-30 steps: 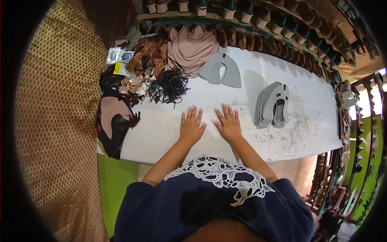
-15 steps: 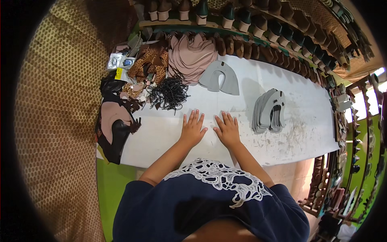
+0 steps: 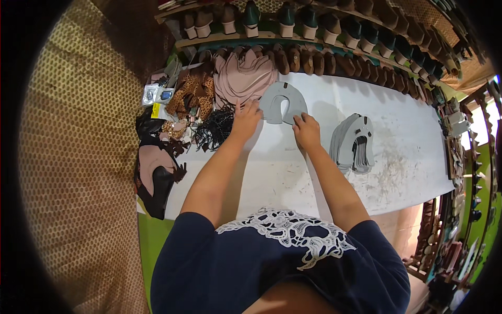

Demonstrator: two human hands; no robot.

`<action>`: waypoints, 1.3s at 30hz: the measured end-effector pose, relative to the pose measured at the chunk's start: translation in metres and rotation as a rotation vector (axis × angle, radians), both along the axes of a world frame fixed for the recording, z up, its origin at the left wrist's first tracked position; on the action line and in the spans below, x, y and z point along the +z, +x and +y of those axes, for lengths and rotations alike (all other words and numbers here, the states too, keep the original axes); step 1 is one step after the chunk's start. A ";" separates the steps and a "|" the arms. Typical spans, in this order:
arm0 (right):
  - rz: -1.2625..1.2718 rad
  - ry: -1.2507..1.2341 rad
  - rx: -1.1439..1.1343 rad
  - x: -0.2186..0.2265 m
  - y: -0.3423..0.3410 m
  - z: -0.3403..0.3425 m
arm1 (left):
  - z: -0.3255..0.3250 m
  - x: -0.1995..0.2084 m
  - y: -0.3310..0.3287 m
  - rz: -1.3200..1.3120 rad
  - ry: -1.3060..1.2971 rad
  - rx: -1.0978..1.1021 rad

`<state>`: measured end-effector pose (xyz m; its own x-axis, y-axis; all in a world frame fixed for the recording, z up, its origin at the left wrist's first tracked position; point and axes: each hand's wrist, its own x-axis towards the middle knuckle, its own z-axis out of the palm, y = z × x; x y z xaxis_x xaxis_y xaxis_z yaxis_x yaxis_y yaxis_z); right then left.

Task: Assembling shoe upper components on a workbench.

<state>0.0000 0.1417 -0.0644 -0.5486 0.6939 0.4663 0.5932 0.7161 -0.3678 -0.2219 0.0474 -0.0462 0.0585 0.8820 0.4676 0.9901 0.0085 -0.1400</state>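
Note:
A flat grey horseshoe-shaped piece [image 3: 293,97], like a cut shoe upper, lies on the white-covered table in front of me, with a small dark tab at its top. My left hand [image 3: 247,123] reaches to its left end, fingers stretched and apart. At its right lower corner is my right hand [image 3: 308,132], fingers lightly bent with gaps between them, fingertips touching the edge. Neither hand visibly lifts the piece. To the right stands a stack of similar grey pieces [image 3: 345,141], with a dark tab on the top one.
Pale pink cut pieces [image 3: 243,78], leopard-print material [image 3: 196,91] and a black stringy heap [image 3: 214,128] crowd the left of the table [image 3: 261,172]. A black and pink piece [image 3: 156,172] hangs over its left edge. Shelves of shoes [image 3: 308,29] run along the back.
Both hands have moved forward from lying flat on the table to the two ends of the grey piece. The view has shifted slightly.

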 end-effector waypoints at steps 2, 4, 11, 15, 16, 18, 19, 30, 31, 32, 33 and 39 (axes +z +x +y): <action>-0.023 -0.078 0.022 0.000 -0.002 0.006 | 0.006 0.001 -0.010 -0.005 0.003 -0.002; -0.049 -0.156 0.042 0.002 -0.002 0.010 | 0.012 0.005 -0.016 -0.014 0.007 -0.006; 0.034 -0.264 0.005 -0.001 0.002 0.025 | 0.020 0.016 -0.015 -0.124 -0.122 -0.037; 0.056 -0.225 -0.004 -0.002 -0.004 0.026 | 0.021 0.007 -0.020 -0.189 0.016 -0.020; 0.057 -0.227 -0.006 -0.003 -0.003 0.028 | 0.023 0.007 -0.018 -0.189 0.014 -0.021; 0.078 -0.236 -0.025 -0.004 -0.001 0.030 | 0.026 0.007 -0.014 -0.249 0.038 -0.011; 0.077 -0.238 -0.023 -0.001 -0.002 0.029 | 0.026 0.008 -0.013 -0.249 0.037 -0.009; 0.097 -0.312 0.025 -0.002 0.001 0.026 | 0.025 0.025 -0.010 -0.321 -0.202 0.111; 0.098 -0.309 0.023 -0.003 0.002 0.026 | 0.026 0.028 -0.008 -0.319 -0.200 0.109; 0.107 -0.290 0.030 -0.004 0.003 0.026 | 0.027 0.031 -0.005 -0.318 -0.229 0.150; 0.115 -0.272 0.036 -0.006 0.004 0.027 | 0.029 0.034 -0.003 -0.316 -0.258 0.191; 0.128 -0.251 0.034 -0.006 0.002 0.024 | 0.030 0.027 -0.011 -0.181 -0.190 0.041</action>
